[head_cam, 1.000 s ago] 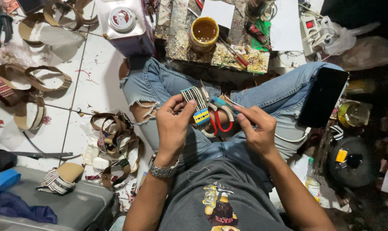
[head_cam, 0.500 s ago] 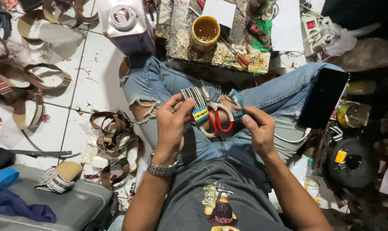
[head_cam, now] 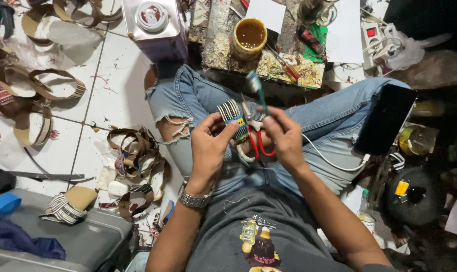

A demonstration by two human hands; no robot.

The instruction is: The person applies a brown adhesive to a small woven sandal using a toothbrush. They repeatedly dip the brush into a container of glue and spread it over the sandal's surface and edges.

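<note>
i see my left hand [head_cam: 210, 146] pinching the striped woven strap [head_cam: 232, 117] over the lap, face turned up for work. my right hand [head_cam: 284, 138], just right of the strap, grips a green-tipped brush [head_cam: 256, 88] upright; red-handled scissors [head_cam: 261, 143] lie beneath it.

Crowded lap, little open floor

Ahead of the knees, a paint-spattered board [head_cam: 289, 68] carrying an open yellow glue tin [head_cam: 249, 38] blocks forward reach, with a square metal can [head_cam: 155, 27] beside it; a tangle of brown leather straps [head_cam: 137, 166] lies to the left, a black phone [head_cam: 384, 126] rests on the right thigh; bare white tiled floor [head_cam: 115, 93] stays passable.
</note>
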